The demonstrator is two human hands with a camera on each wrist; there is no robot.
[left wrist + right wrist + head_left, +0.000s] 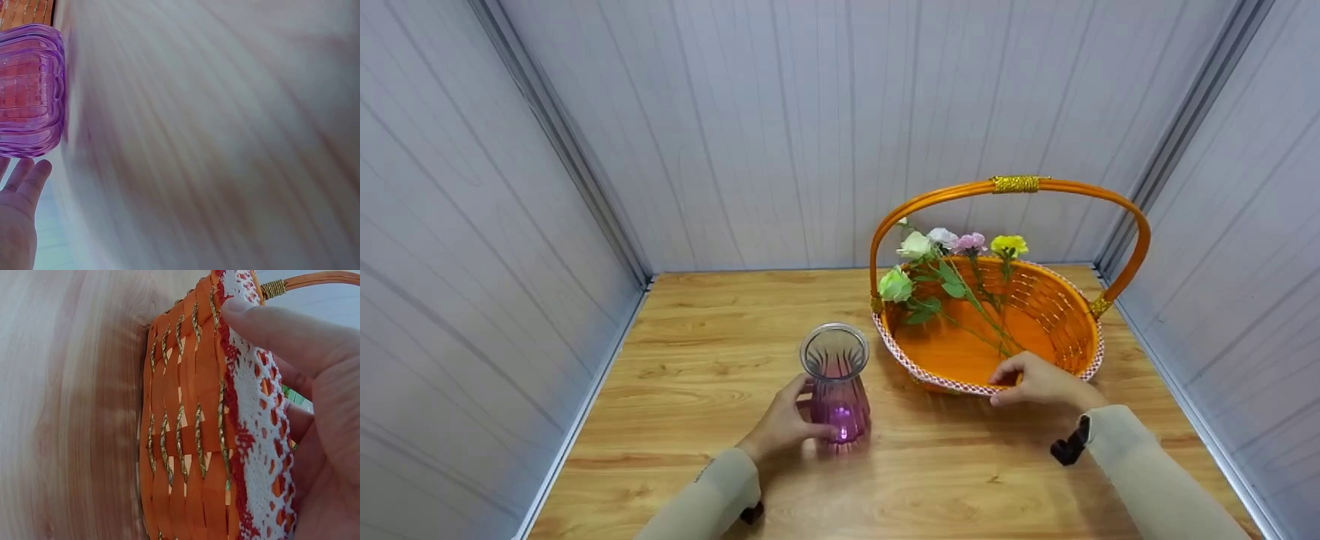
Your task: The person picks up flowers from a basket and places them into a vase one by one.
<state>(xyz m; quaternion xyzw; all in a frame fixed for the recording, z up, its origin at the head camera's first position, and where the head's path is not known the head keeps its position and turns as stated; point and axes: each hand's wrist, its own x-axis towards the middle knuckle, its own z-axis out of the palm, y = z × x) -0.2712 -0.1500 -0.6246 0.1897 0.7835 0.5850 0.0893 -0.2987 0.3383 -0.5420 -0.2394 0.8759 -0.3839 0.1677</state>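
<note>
A clear glass vase with a purple-pink tint (840,401) stands upright on the wooden table. My left hand (784,424) is at its left side, the thumb across the lower front and the other fingers at the far left. In the left wrist view straight fingers (35,180) end right at the glass (55,90). To the right, my right hand (1039,381) holds the near rim of an orange woven basket (945,381). Its thumb (270,323) lies over the lace trim outside, the fingers partly hidden inside. Flower stems (994,330) end close to those fingers.
White and pale green roses (895,286), a pink flower (969,242) and a yellow flower (1009,246) lean on the basket's back and left rim. The tall basket handle (930,199) arches above them. Panel walls (757,135) enclose the wooden table (697,360) on three sides.
</note>
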